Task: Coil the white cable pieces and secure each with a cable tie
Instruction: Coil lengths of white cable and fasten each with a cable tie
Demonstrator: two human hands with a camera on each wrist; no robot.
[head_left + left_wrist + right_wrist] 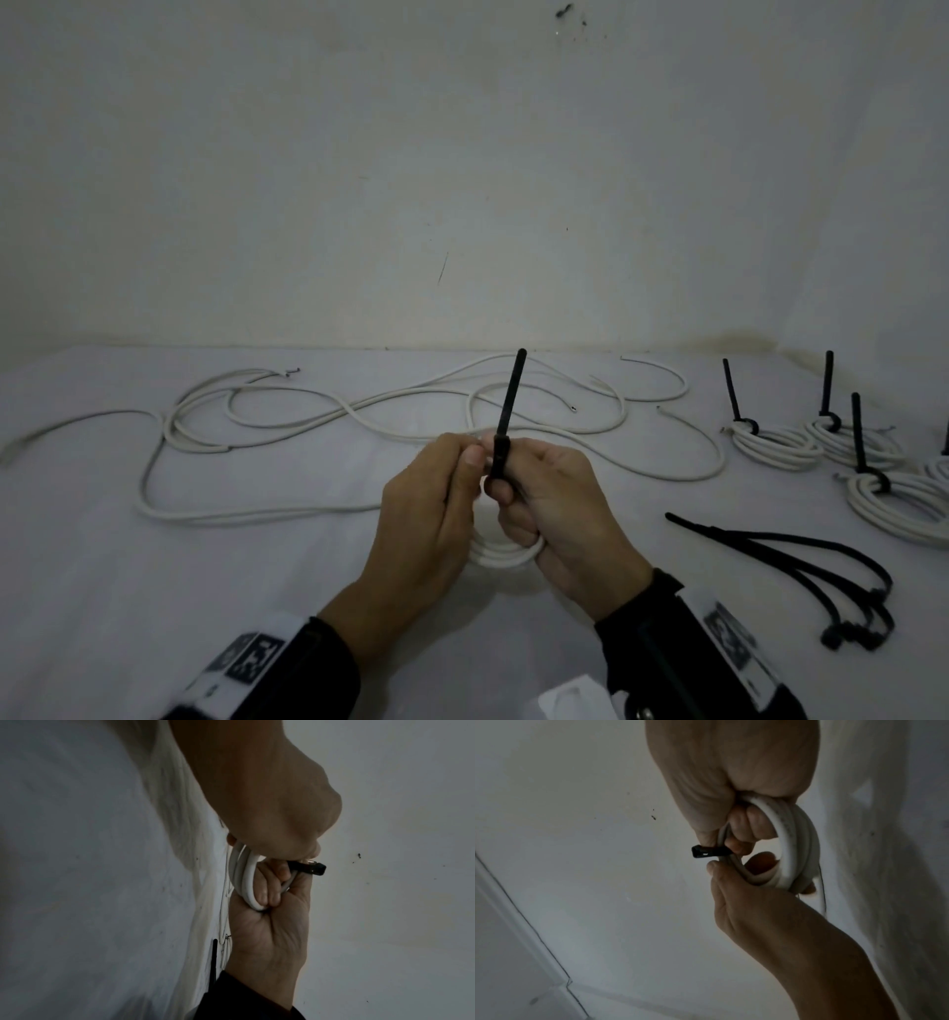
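Both hands meet over the near middle of the bench (154, 591) on a small coil of white cable (500, 555) — the right hand (560, 509) has its fingers curled through the loops, and the left hand (431, 514) pinches it at the black cable tie (508, 411), whose tail sticks up. Loose cable (308, 411) sprawls at the far side; tied coils (775, 442) sit far right, spare ties (801, 565) near right.

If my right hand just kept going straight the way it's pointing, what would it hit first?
Your right hand points forward and left, so it would likely meet your left hand first; both already grip the white cable coil beside the black cable tie.
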